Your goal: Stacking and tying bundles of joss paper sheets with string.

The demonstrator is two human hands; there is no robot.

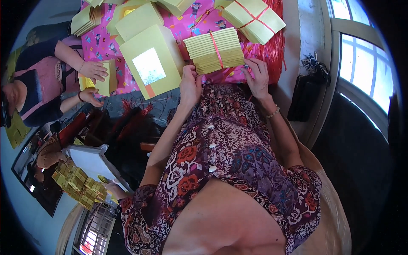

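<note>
In front of me on the pink patterned tablecloth (pixel 204 23) lies a bundle of folded yellow paper (pixel 199 51), its layers stacked in ridges. A red ribbon (pixel 217 51) runs around its middle. My left hand (pixel 190 85) is closed at the bundle's near left corner, with the fingers curled against it. At the right end, my right hand (pixel 258 80) touches the near corner with its fingertips, thumb and fingers apart. Left of the bundle is a large yellow paper stack (pixel 170 46) with a shiny silver square and an orange strip.
Another yellow paper bundle (pixel 255 21), cross-tied in red, sits at the far right beside hanging red strands (pixel 277 51). On the left, a co-worker's hands (pixel 94 71) rest on a yellow stack (pixel 111 76). Folded yellow pieces (pixel 76 182) are piled lower left near another person's hand.
</note>
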